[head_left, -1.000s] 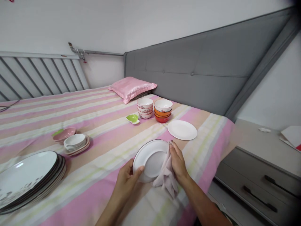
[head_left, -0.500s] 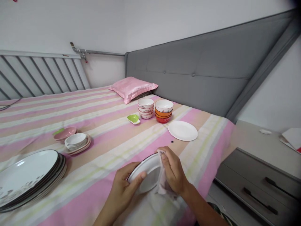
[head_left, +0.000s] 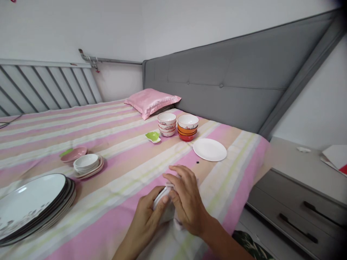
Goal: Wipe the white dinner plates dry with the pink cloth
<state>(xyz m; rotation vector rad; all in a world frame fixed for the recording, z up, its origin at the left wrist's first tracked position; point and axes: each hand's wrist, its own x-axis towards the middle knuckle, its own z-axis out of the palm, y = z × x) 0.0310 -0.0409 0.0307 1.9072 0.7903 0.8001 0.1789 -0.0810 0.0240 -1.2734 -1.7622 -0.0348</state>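
My left hand (head_left: 145,211) grips a white plate with a dark rim (head_left: 160,196) by its left edge, thumb on the near face. The plate is tilted steeply over the bed, and its right side is mostly hidden. Against that side my right hand (head_left: 188,204) presses a pale pinkish cloth (head_left: 178,223), fingers bent over the upper edge. A white plate (head_left: 210,150) lies flat beyond my hands. Behind it stand a stack of white bowls with red patterns (head_left: 167,125) and a stack of orange and red bowls (head_left: 187,133).
At left are a stack of large plates (head_left: 29,198), small white bowls (head_left: 86,162) and pink dishes (head_left: 74,154). A green leaf-shaped dish (head_left: 153,137) sits near a pink pillow (head_left: 151,102). A grey headboard (head_left: 217,76) borders the bed; a drawer cabinet (head_left: 295,191) stands right.
My right hand has moved slightly left with the cloth, over the plate's upper edge, its fingers lifting and spreading more. The plate has turned more edge-on, still in my left hand.
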